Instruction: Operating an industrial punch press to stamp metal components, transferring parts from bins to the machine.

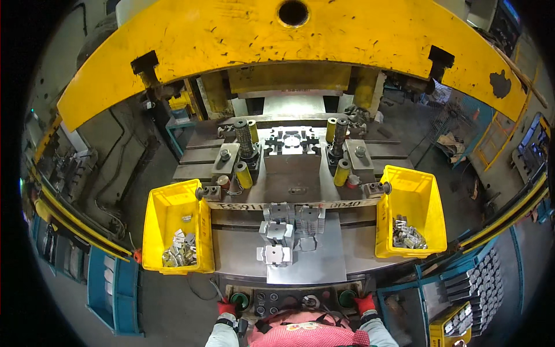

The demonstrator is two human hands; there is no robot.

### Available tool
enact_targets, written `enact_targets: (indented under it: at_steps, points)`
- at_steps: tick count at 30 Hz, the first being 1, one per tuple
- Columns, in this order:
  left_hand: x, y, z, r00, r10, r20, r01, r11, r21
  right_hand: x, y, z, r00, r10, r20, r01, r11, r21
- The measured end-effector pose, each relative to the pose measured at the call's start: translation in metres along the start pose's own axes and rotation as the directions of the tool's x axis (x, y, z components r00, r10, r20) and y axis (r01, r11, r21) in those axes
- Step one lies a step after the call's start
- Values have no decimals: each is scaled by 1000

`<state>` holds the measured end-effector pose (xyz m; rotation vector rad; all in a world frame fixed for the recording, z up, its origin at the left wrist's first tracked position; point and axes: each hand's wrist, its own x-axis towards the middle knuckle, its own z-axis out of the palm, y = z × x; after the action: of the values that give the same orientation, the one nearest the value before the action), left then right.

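My left hand [226, 307], in a red glove, is at the left end of the control panel [281, 301], beside a round green button housing [239, 300]. At the panel's other end my right hand [364, 303], also red-gloved, is beside a second green housing [347, 298]. The fingers of both hands are too small and partly hidden to read. Ahead of the panel, stacks of notched metal plates [274, 255] stand on a bright metal sheet [324, 260]. Farther back, a patterned metal piece [292, 140] lies between the posts of the press die [292, 173].
Yellow bins with small metal pieces stand left [153, 225] and right [436, 214] of the die. A yellow press beam [347, 34] spans overhead. Blue racks are low at the left [124, 295] and right [404, 295]; metal parts lie in rows [485, 283] at the right one.
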<state>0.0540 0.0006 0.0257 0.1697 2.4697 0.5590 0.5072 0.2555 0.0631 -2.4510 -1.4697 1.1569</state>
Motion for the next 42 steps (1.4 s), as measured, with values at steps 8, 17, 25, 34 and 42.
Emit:
enact_targets:
  at_steps: [8, 17, 25, 34, 42]
  points:
    - [-54, 76, -27, 986, -92, 142, 75, 990, 121, 4, 4, -2, 999, -38, -12, 38, 999, 20]
    - [-6, 11, 5, 1000, -21, 12, 24, 899, -438, 12, 8, 7, 998, -52, -19, 51, 998, -37]
    - [-2, 17, 2, 995, -100, 14, 101, 984, -144, 16, 18, 15, 986, -110, -129, 108, 994, -22]
    - [2, 22, 6, 998, -67, 11, 67, 998, 4, 23, 25, 17, 965, -220, -145, 244, 952, 182]
    - [-23, -79, -28, 952, -305, 3, 145, 444, -884, 55, 94, -39, 964, 224, 145, -219, 354, 909]
